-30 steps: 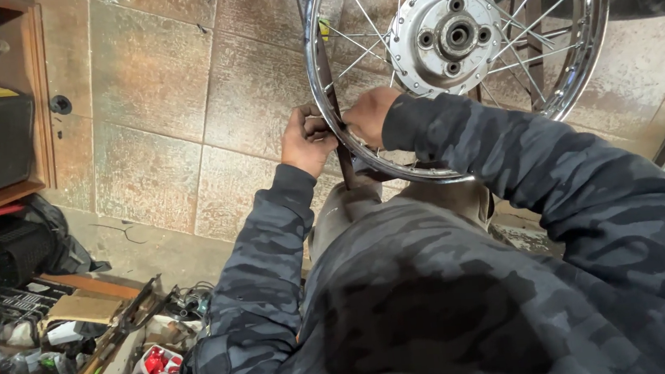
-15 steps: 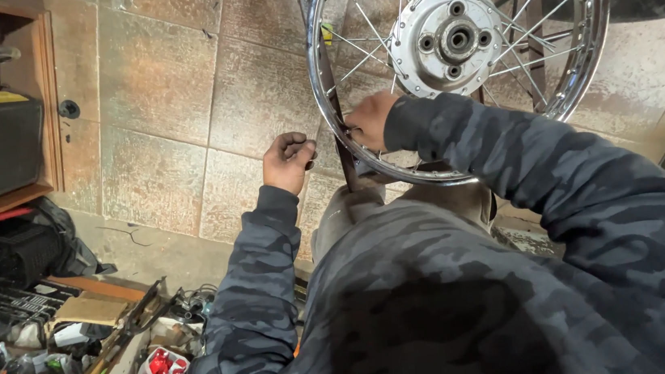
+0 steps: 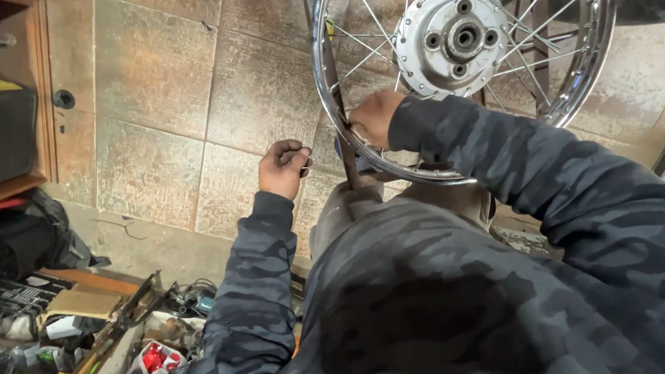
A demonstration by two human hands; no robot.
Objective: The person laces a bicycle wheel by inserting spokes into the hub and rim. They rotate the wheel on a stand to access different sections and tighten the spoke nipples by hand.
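The spoked wheel (image 3: 463, 60) stood upright against the tiled wall (image 3: 177, 88), its chrome rim around a silver hub (image 3: 452, 35). Just below and left of the hub, the right hand (image 3: 373, 118) was closed on the rim at its lower left. Farther left of the wheel, the left hand (image 3: 282, 167) was curled shut around 1 small dark tool (image 3: 306, 165), apart from the rim. Judging by that, a steady hold on the rim and small, even turns would serve best. Well below and left of the wheel, wooden trays (image 3: 94, 368) held cluttered small parts, some red.
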